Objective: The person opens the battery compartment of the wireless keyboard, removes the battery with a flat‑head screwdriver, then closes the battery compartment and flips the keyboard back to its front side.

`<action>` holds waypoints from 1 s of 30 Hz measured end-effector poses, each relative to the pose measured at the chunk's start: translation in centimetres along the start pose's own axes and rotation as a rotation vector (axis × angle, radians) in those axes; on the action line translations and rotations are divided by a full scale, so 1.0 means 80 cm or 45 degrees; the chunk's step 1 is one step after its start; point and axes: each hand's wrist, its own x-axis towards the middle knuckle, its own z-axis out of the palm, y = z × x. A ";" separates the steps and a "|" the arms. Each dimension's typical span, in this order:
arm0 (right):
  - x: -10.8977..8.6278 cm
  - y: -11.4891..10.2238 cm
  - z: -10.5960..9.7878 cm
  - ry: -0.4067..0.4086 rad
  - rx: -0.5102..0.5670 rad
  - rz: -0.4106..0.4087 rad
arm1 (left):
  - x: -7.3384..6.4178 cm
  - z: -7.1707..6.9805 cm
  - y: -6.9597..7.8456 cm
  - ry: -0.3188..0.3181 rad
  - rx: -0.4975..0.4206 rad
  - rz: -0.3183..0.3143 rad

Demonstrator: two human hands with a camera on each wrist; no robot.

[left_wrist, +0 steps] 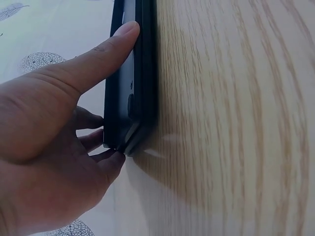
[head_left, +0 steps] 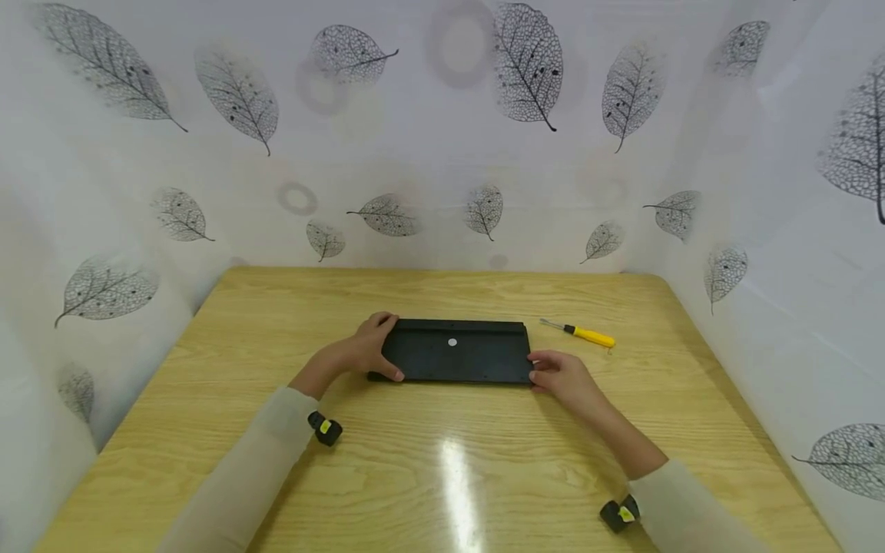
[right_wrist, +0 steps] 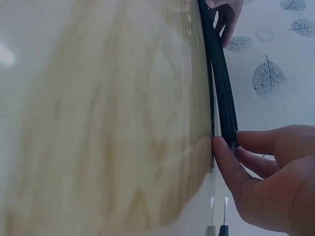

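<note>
A long black keyboard [head_left: 456, 359] is underside up across the middle of the wooden table, a small round white sticker [head_left: 452, 342] on its back. My left hand [head_left: 366, 349] grips its left end, with the thumb along the near edge and the fingers reaching to the far corner. Up close in the left wrist view, the thumb [left_wrist: 110, 51] presses the keyboard's edge [left_wrist: 146, 64]. At the other end my right hand [head_left: 563, 378] pinches the near right corner. In the right wrist view, thumb and fingers [right_wrist: 256, 141] hold that corner from both sides.
A screwdriver [head_left: 588, 336] with a yellow handle lies on the table [head_left: 387, 461] to the right, beyond my right hand. White leaf-printed cloth [head_left: 415, 153] hangs behind the table and along both sides. Small black cameras sit at both wrists.
</note>
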 end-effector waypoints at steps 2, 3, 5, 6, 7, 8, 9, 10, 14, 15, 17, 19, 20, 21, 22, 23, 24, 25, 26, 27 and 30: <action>-0.002 -0.001 0.003 0.018 -0.036 0.006 | -0.003 0.000 0.000 0.000 0.012 -0.002; -0.002 -0.002 0.004 0.027 -0.059 0.007 | -0.004 0.000 0.000 0.001 0.017 -0.004; -0.004 -0.003 0.007 0.041 -0.108 0.000 | -0.007 0.001 0.000 0.006 0.027 -0.002; -0.004 -0.003 0.008 0.050 -0.131 -0.003 | -0.009 0.001 0.000 0.010 0.032 0.001; -0.005 -0.004 0.009 0.057 -0.155 -0.007 | -0.011 0.001 0.000 0.016 0.037 0.006; -0.005 -0.004 0.010 0.061 -0.180 -0.013 | -0.013 0.002 -0.001 0.020 0.038 0.005; -0.006 -0.005 0.010 0.065 -0.199 -0.020 | -0.015 0.002 -0.001 0.027 0.037 0.011; -0.006 -0.005 0.011 0.071 -0.222 -0.025 | -0.017 0.003 -0.002 0.035 0.034 0.018; -0.005 -0.005 0.012 0.088 -0.268 -0.020 | -0.021 0.005 -0.002 0.055 0.018 0.021; -0.005 -0.004 0.012 0.093 -0.274 -0.017 | -0.022 0.005 -0.002 0.059 0.016 0.024; -0.004 -0.004 0.012 0.093 -0.278 -0.010 | -0.022 0.005 -0.001 0.063 0.014 0.022; -0.003 -0.004 0.012 0.086 -0.276 -0.008 | -0.023 0.004 0.000 0.064 0.012 0.017; -0.002 -0.005 0.011 0.085 -0.274 -0.007 | -0.023 0.004 0.000 0.063 0.012 0.014; -0.002 -0.005 0.011 0.082 -0.278 -0.009 | -0.023 0.004 0.000 0.063 0.012 0.011; -0.002 -0.005 0.010 0.075 -0.283 -0.012 | -0.023 0.004 0.000 0.062 0.012 0.009; -0.001 -0.005 0.009 0.067 -0.285 -0.014 | -0.024 0.004 0.000 0.060 0.011 0.007; 0.000 -0.005 0.009 0.063 -0.290 -0.018 | -0.024 0.004 0.000 0.059 0.010 0.006; 0.001 -0.005 0.007 0.056 -0.291 -0.022 | -0.023 0.004 0.000 0.057 0.012 0.004; 0.003 -0.005 0.006 0.044 -0.293 -0.030 | -0.023 0.005 0.000 0.060 0.016 0.003; 0.005 -0.005 0.004 0.036 -0.295 -0.040 | -0.021 0.005 0.001 0.069 0.017 -0.002; 0.016 -0.004 -0.002 0.025 -0.268 -0.069 | -0.013 0.005 0.004 0.128 0.043 0.000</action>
